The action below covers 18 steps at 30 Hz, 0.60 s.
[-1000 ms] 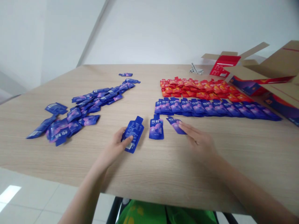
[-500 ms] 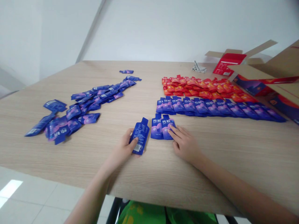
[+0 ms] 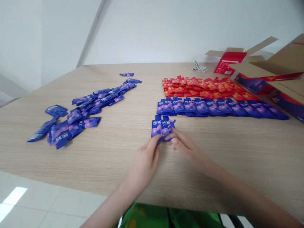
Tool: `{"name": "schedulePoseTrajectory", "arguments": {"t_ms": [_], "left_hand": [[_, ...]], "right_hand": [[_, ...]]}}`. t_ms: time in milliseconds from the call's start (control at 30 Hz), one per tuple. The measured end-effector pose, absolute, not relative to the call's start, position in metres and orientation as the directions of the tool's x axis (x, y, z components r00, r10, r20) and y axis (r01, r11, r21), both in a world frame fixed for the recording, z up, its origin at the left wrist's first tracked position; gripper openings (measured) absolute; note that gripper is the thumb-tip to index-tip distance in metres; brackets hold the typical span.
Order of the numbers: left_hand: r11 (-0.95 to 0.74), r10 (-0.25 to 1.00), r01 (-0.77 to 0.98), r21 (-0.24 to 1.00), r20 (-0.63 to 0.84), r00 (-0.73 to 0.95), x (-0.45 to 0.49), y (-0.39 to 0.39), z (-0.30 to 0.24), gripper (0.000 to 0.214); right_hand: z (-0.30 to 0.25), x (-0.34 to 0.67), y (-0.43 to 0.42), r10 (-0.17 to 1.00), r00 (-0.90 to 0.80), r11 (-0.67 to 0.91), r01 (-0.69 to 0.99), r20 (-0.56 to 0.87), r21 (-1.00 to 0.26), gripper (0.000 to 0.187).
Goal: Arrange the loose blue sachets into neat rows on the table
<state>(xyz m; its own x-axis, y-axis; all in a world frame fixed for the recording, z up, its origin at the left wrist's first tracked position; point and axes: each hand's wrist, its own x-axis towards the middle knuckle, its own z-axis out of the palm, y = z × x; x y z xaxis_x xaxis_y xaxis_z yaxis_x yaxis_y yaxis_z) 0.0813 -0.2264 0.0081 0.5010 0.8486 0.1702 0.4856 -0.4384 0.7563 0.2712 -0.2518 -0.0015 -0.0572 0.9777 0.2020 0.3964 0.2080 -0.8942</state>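
Left of frame: loose blue sachets (image 3: 80, 115) heaped on the wooden table (image 3: 99, 158).
Left hand (image 3: 143, 161): half curled, fingertips on the two blue sachets (image 3: 161, 127), grip unclear.
Centre: those sachets, side by side, upright.
Right hand (image 3: 186, 147): half curled, fingertips touching their lower edge, grip unclear.
Right of frame: row of blue sachets (image 3: 213, 107).

Blue spouted foil sachets (image 3: 156, 127) show violet-pink circular artwork and white lettering. Red-and-orange foil sachets (image 3: 204, 88) form a warm-coloured block. The pale wooden table (image 3: 99, 158) carries fine, streaked, oak-toned grain.
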Motion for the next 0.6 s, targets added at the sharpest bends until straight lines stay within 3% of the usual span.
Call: {"name": "schedulePoseTrajectory", "arguments": {"t_ms": [133, 233, 333, 433, 500, 600], "left_hand": [[-0.647, 0.681, 0.369, 0.667, 0.287, 0.674, 0.106, -0.238, 0.018, 0.039], [-0.633, 0.697, 0.344, 0.694, 0.317, 0.644, 0.109, -0.229, 0.028, 0.028], [-0.390, 0.830, 0.330, 0.859, 0.174, 0.530, 0.110, -0.218, 0.033, 0.031], [-0.047, 0.732, 0.206, 0.978, -0.106, 0.673, 0.118, -0.212, 0.030, 0.036], [0.137, 0.627, 0.158, 0.978, -0.209, 0.750, 0.124, -0.209, 0.025, 0.034], [0.335, 0.653, 0.038, 0.942, -0.261, 0.711, 0.129, -0.201, 0.019, 0.032]], "right_hand": [[0.007, 0.282, -0.251, 0.989, 0.045, 0.127, 0.194, 0.139, -0.973, 0.028], [0.005, 0.305, -0.251, 0.990, 0.098, 0.086, 0.108, 0.096, -0.990, 0.026], [0.008, 0.321, -0.253, 0.992, 0.090, 0.087, 0.063, 0.093, -0.994, 0.027], [0.015, 0.321, -0.259, 0.995, -0.009, 0.099, 0.138, 0.099, -0.985, 0.029], [0.020, 0.315, -0.265, 0.990, 0.000, 0.135, 0.267, 0.140, -0.954, 0.033], [0.027, 0.309, -0.278, 0.935, 0.023, 0.277, 0.577, 0.354, -0.768, 0.044]]}}
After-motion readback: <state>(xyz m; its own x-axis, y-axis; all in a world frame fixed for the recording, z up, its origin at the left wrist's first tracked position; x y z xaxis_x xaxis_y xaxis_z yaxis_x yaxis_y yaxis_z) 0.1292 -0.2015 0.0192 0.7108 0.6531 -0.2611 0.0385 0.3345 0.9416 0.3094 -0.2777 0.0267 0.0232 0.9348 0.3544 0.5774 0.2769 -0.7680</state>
